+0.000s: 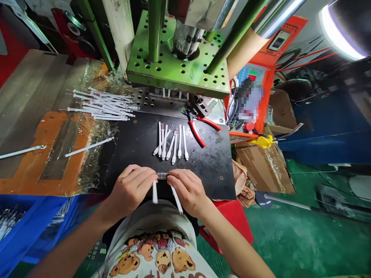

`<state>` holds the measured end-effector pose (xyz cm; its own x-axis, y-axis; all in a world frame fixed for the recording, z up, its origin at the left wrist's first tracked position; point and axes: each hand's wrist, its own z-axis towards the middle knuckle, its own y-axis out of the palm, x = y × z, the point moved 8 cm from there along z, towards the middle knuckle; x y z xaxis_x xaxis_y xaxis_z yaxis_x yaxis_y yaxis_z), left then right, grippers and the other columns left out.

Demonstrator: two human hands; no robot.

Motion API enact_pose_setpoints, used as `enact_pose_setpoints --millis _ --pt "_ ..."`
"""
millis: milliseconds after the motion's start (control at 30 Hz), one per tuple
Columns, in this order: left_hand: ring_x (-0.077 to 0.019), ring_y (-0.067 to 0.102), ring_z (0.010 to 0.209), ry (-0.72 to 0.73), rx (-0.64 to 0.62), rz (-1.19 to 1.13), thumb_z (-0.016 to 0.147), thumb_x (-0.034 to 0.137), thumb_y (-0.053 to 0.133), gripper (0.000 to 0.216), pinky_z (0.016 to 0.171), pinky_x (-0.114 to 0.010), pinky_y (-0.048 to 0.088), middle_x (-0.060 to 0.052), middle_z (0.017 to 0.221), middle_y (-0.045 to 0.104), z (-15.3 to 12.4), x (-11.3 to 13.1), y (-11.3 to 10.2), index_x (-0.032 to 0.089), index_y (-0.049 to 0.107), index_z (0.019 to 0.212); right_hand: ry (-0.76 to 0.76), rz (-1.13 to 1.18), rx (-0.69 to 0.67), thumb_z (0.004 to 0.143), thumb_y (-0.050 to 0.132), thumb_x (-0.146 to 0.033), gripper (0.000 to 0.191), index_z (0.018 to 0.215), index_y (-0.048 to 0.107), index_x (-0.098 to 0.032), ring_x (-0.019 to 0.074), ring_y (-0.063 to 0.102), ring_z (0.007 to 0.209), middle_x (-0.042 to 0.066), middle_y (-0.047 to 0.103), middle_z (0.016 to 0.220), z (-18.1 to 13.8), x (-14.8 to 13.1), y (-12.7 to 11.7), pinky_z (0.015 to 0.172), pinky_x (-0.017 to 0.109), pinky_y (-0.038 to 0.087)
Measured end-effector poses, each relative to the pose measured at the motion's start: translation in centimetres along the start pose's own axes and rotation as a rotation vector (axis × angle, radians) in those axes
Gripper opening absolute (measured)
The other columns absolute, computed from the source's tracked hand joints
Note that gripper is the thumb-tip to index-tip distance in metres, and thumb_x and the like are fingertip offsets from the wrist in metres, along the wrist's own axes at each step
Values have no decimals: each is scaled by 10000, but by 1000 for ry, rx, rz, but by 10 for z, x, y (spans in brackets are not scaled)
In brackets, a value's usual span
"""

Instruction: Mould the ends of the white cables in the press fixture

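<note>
Both hands are closed at the near edge of the black bench plate [208, 166]. A small silvery slotted bar [162, 176] runs between them, its ends hidden by fingers. My left hand [133, 186] pinches its left end, and a short white cable [155, 193] hangs down beside those fingertips. At the right end, my right hand [187, 189] grips the bar, with another white cable [176, 200] slanting down below it. Just beyond the hands lies a loose row of several short white cables [169, 144] with moulded ends. Red-handled cutters [198, 131] rest to their right.
A green press [179, 73] stands behind the plate, with more white cables at its lower tooling. A pile of white cables [101, 104] lies left on taped board. An orange control box [261, 73] and cardboard box [266, 166] are right. A red stool [234, 220] stands below.
</note>
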<state>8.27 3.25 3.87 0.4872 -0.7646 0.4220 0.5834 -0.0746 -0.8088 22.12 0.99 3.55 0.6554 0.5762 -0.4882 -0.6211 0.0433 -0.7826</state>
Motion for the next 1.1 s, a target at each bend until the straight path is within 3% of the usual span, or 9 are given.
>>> enact_pose_setpoints --millis 100,267,400,500,633,767,867,1000,1100 --pt "-199 662 952 0 -4 12 913 79 573 127 876 -364 453 -80 993 718 4 6 1 122 620 1023 -7 -3 -100 980 501 -134 149 1062 626 -135 213 640 925 114 696 1030 5 0 -4 804 346 519" --pt "-191 639 977 -5 -110 3 966 185 539 132 885 -354 440 -55 1005 702 9 -11 -5 154 610 1073 -53 75 -535 938 466 -37 257 1059 663 -149 165 637 829 77 676 971 54 12 8 750 272 503" --pt "-251 610 989 -269 -35 350 944 230 576 179 862 -385 455 -87 1032 668 4 -76 -46 161 619 1104 42 -37 -437 959 497 -105 220 1033 701 -139 187 641 875 84 665 955 142 41 28 769 278 471" --pt "-305 602 940 -471 -98 611 913 275 612 144 791 -411 465 -104 943 631 -4 -120 -64 158 656 985 29 -105 -417 976 505 -159 217 986 722 -160 198 642 961 86 674 1015 198 46 61 826 279 453" --pt "-282 616 881 -466 -206 613 957 285 532 169 758 -389 459 -78 865 619 -5 -132 -59 177 637 881 12 -249 -451 980 464 -168 241 986 704 -146 232 661 951 111 674 1062 231 38 98 794 302 470" --pt "-210 642 781 -534 -46 377 985 297 494 158 654 -317 439 -45 930 675 -6 -123 -70 191 612 990 -56 -391 -446 938 392 -53 304 1126 630 -78 292 653 998 180 666 1065 233 24 111 799 362 489" --pt "-148 619 675 -619 109 38 968 336 533 161 629 -269 457 -6 839 674 -9 -119 -83 215 631 1007 -135 -427 -478 933 391 -59 291 1130 604 -69 309 651 950 187 662 1012 224 15 110 775 388 485" --pt "-114 623 679 -783 246 -576 969 385 523 237 629 -232 524 -12 873 680 -17 -121 -81 244 671 1087 -187 -414 -383 945 421 -98 221 927 640 -120 286 625 885 151 633 955 193 10 77 762 375 448" --pt "-127 674 809 -844 297 -824 888 361 662 258 734 -242 570 -31 1014 708 -21 -120 -68 260 691 1123 -25 -245 -276 963 478 -140 169 905 637 -146 208 604 775 90 628 875 146 25 37 698 305 428"
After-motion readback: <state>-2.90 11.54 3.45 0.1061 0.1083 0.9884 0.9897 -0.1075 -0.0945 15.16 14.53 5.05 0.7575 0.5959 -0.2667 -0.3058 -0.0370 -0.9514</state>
